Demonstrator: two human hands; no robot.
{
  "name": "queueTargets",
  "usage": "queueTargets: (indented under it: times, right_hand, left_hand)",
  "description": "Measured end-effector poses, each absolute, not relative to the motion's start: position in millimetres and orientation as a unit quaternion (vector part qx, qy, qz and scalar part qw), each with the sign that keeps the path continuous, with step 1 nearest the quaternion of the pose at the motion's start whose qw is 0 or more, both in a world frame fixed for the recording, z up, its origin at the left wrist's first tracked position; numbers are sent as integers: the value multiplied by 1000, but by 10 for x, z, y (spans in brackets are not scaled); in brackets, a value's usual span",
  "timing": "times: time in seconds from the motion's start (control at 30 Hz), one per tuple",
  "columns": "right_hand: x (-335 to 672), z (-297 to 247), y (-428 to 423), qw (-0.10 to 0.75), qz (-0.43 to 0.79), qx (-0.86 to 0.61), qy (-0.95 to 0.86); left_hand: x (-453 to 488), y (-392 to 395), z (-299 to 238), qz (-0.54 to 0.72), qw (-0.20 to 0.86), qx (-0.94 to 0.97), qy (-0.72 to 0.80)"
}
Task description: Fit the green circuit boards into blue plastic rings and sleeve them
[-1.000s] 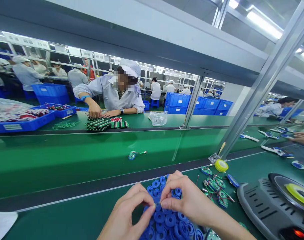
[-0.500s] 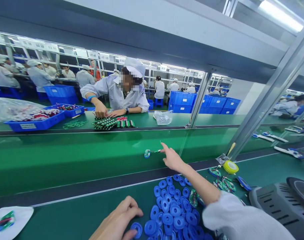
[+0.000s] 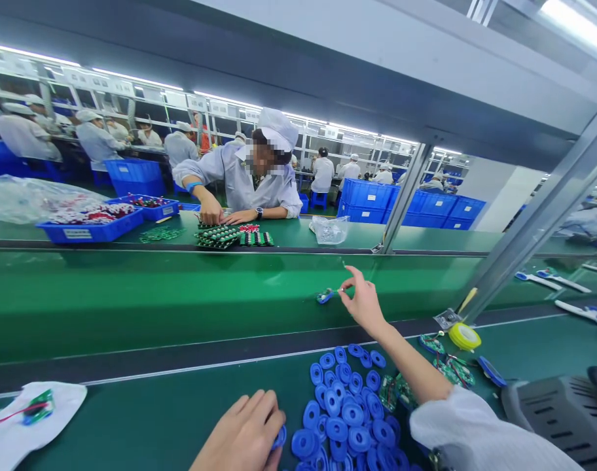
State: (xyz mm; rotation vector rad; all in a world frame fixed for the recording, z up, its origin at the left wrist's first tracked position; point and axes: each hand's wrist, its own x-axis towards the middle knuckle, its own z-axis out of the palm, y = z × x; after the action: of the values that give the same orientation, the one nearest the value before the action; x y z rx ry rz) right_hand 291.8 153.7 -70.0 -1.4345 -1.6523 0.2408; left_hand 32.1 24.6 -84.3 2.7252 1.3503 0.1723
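My left hand (image 3: pixel 247 428) is low in the head view with its fingers curled over a blue oval ring (image 3: pixel 279 437), which is mostly hidden. My right hand (image 3: pixel 366 306) reaches over the green conveyor belt (image 3: pixel 180 307). Its thumb and a finger pinch the wire end of a small circuit board in a blue holder (image 3: pixel 325 296); the index finger points outward. Between my arms lies a heap of blue oval rings (image 3: pixel 336 428) on the bench.
Circuit boards with wires (image 3: pixel 453 369) and a yellow tape roll (image 3: pixel 465 336) lie right, near a grey slotted device (image 3: pixel 548 415). A white handle-shaped part (image 3: pixel 53 418) holds a board at left. Across the belt, a co-worker (image 3: pixel 244 176) handles board panels (image 3: pixel 217 237). A metal post (image 3: pixel 406 196) stands ahead.
My left fingers have closed over a blue ring near the heap. My right thumb and finger now pinch the board's wire end, and the board has shifted right. The whole view has shifted slightly.
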Motion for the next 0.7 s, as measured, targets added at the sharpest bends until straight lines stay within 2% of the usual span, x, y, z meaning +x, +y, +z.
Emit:
queueTargets:
  times: [0.07,0.17,0.23,0.33,0.43,0.5,0.7]
  right_hand:
    - [2961,-557,1395,532,126,-553,-629]
    - [2971,-331,1141,627,189,-511,-557]
    - [2928,-187,939,652,242,-491,-524]
    - [2769,-28,609,650,407,-442,-465]
    - [2532,-16,327,614,553,-384,-412]
    - [2373,-95,210,593,575,-382,-415]
    - [2076,-347,80,554,536,-442,-458]
  left_hand:
    - [326,267,-845,93,59,893,437]
    - [328,327,-695,190,174,870,419]
    - [340,367,-532,253,256,842,402]
    - [383,394,-334,312,319,809,384]
    - [428,377,-275,353,329,786,386]
    - [447,355,-282,371,340,760,411]
    - [475,301,-266,391,496,617,468]
